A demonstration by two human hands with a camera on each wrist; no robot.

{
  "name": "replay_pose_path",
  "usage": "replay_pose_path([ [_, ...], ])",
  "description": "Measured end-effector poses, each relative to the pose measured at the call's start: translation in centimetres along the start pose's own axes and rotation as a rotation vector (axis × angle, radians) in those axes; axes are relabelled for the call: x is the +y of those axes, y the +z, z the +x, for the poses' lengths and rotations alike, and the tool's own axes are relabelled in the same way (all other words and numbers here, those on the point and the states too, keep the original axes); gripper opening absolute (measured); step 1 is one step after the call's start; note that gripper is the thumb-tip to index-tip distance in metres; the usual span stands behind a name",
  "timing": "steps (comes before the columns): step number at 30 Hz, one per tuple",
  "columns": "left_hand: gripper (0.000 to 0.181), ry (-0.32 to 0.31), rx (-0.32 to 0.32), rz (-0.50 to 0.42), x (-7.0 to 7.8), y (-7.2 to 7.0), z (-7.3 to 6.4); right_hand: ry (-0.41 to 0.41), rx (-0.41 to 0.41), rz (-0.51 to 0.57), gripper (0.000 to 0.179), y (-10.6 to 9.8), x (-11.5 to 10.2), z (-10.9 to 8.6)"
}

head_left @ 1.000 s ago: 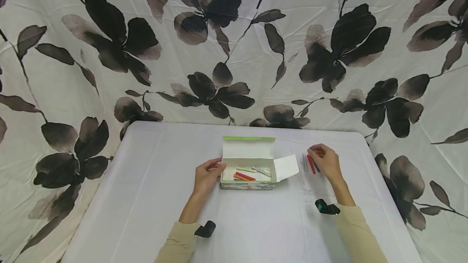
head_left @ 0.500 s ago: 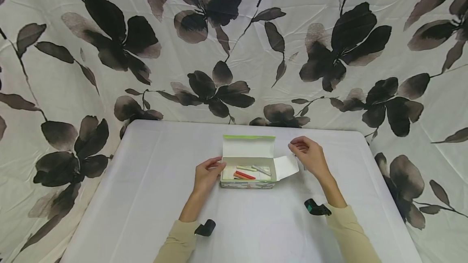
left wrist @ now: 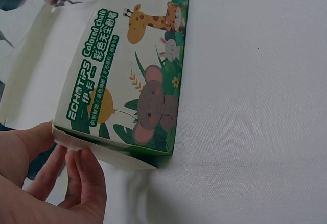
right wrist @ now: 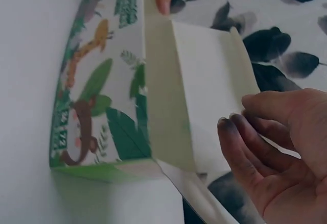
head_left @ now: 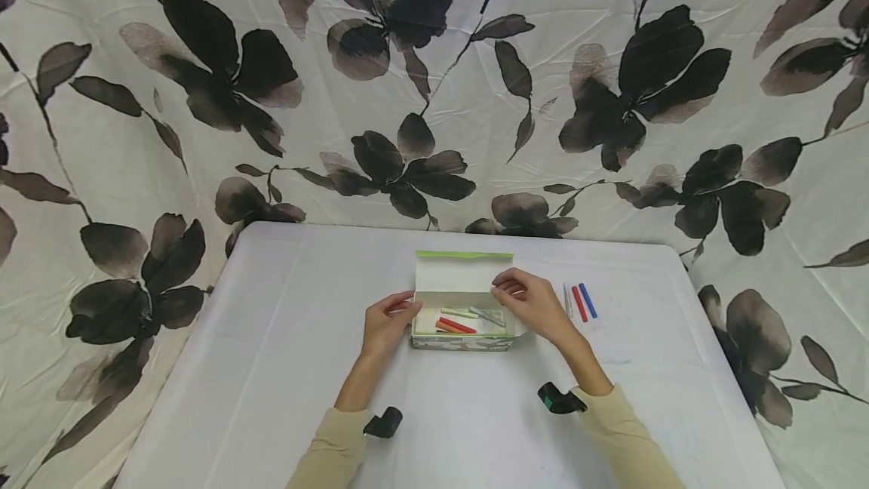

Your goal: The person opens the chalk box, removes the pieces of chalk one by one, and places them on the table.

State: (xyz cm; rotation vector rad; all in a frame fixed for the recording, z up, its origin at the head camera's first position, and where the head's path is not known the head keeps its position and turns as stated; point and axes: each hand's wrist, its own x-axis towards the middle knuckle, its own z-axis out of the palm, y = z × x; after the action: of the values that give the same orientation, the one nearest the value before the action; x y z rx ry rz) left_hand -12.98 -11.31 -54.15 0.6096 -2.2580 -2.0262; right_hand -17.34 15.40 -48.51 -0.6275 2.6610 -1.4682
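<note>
A chalk box, printed with animals and the words "Colored chalk", stands with its lid raised. In it lie several chalk sticks, among them a red chalk and a yellow-green chalk. My left hand pinches the box's left edge; the left wrist view has the thumb at the corner and the fingers against the side flap. Over the box's right end hovers my right hand, its fingers loosely bent with nothing visible between them. It partly covers the right flap.
Right of the box, a grey-white chalk, a red chalk and a blue chalk lie side by side on the white table. A floral cloth hangs behind the table's back edge.
My right hand has moved left from the chalk row to above the box, uncovering the blue chalk beside the red one. My left hand has stayed at the box's edge.
</note>
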Motion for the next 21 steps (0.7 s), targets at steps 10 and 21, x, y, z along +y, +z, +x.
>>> replay_pose_path([
  [10,0.031,-0.007,-0.001,-0.003,0.0,0.2,0.1,-0.084,-0.217,-0.012,0.015,2.7,1.0,-0.2],
  [21,0.031,0.001,0.004,-0.001,0.0,0.1,0.0,-0.097,-0.328,-0.166,0.015,5.3,1.4,0.4],
])
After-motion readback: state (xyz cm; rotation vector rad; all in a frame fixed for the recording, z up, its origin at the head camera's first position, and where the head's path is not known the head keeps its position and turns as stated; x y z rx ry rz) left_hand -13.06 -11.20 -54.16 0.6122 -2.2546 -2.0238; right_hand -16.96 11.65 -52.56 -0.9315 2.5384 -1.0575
